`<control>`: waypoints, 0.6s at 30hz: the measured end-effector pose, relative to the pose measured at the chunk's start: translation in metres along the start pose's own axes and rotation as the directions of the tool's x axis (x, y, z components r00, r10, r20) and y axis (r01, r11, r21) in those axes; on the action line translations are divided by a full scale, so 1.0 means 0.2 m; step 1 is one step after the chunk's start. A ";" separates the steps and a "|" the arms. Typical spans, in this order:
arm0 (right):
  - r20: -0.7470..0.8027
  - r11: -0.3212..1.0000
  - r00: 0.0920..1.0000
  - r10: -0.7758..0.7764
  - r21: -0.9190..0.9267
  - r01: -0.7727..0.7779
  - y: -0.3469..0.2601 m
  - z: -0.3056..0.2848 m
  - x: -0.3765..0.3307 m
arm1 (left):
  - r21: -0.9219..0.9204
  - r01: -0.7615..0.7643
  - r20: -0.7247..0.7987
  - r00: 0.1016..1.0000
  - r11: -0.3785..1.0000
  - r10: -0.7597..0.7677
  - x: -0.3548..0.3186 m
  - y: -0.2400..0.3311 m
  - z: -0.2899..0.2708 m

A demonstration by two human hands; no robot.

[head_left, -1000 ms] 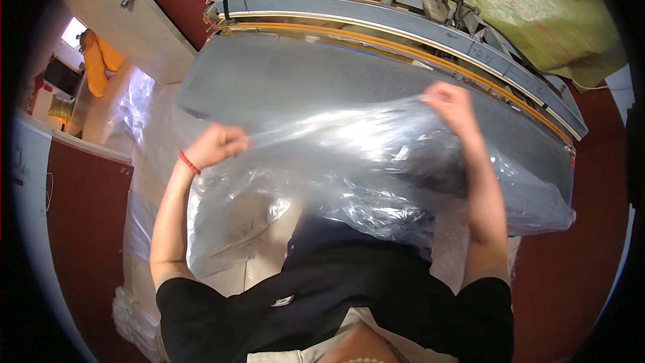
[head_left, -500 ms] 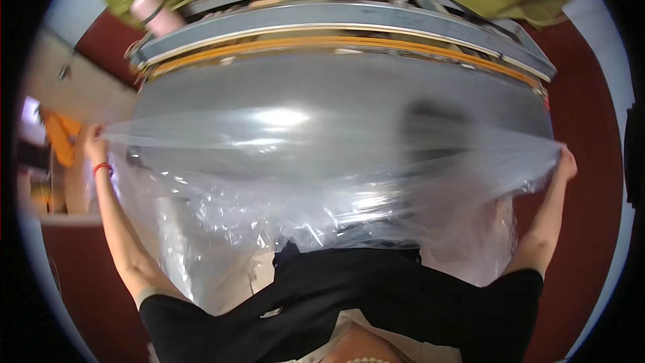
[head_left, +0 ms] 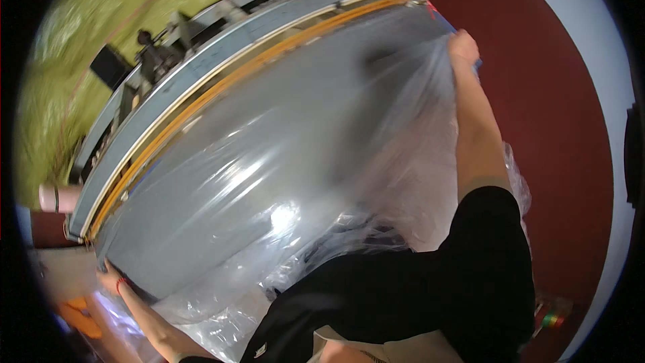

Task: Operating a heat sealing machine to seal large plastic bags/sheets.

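Note:
A wide clear plastic sheet (head_left: 222, 309) is spread over the broad grey surface (head_left: 181, 222) of a machine. Its near part hangs in shiny folds against my black shirt. My right hand (head_left: 463, 47) is closed on the sheet's edge at the surface's far right corner, that arm stretched out. Down at the left end, beside the grey surface, my left hand (head_left: 109, 277), with a red band at the wrist, pinches the sheet's other edge. Its fingertips are small and partly hidden.
A blue-grey metal beam (head_left: 222, 47) with an orange strip (head_left: 222, 84) runs along the far side. Behind it lies yellow-green wrapping (head_left: 74, 47). A pink bottle (head_left: 59, 198) stands at the beam's left end. Dark red floor (head_left: 544, 107) borders the right.
The view has turned, so the machine now slants up to the right. Both hands have carried the sheet farther over the grey surface, toward the beam. Their hold continues.

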State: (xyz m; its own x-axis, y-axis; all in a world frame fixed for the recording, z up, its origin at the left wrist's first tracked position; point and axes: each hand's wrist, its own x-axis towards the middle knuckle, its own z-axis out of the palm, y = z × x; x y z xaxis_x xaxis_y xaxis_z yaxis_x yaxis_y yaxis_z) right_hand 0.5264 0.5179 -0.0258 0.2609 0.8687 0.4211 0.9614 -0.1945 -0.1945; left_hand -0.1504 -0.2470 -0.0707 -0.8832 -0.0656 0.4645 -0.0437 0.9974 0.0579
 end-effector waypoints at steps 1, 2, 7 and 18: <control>0.005 0.999 0.999 -0.039 -0.008 0.039 -0.05 0.06 0.02 | 0.004 -0.006 -0.014 1.000 1.000 0.006 0.02 -0.06 -0.05; 0.034 0.996 0.996 -0.086 0.017 0.086 -0.13 0.05 -0.03 | -0.188 0.004 -0.086 0.996 0.982 -0.021 0.06 -0.12 -0.07; 0.026 0.997 0.997 -0.069 0.021 0.068 -0.10 0.11 0.02 | -0.915 -0.230 -0.059 0.888 0.330 0.456 -0.69 1.15 -0.62; -0.020 0.994 0.996 -0.083 0.074 0.084 -0.07 0.12 0.02 | -0.877 -0.408 -0.267 -0.021 -0.252 0.963 -2.29 2.43 -1.37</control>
State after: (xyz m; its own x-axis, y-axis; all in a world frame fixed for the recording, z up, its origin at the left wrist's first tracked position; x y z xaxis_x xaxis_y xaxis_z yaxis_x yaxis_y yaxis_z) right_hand 0.5121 0.5346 -0.0431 0.1824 0.8724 0.4535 0.9708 -0.0867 -0.2236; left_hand 0.3598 0.2587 -0.0135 0.1015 0.9540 0.2822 0.7812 -0.2521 0.5711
